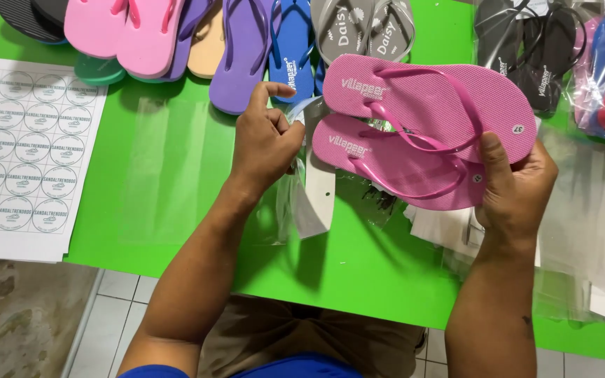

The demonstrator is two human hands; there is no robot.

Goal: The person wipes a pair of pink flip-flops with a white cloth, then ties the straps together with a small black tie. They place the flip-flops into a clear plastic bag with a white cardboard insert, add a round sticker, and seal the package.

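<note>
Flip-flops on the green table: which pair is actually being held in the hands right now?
The pink pair, stacked and gripped at the heel end by the right hand. The purple, blue, grey and other pairs lie untouched along the table's far edge.

A: Your right hand point(516, 189) holds a pink pair of flip-flops point(421, 133), ribbed soles, glossy pink straps. Table point(358, 273)?

B: Bright green. Your left hand point(264, 143) pinches a clear bag point(302, 196). Behind it you have a purple sandal point(241, 52), a blue sandal point(292, 49) and a grey pair point(365, 31); the sticker sheet point(19, 150) is white with circles.
</note>
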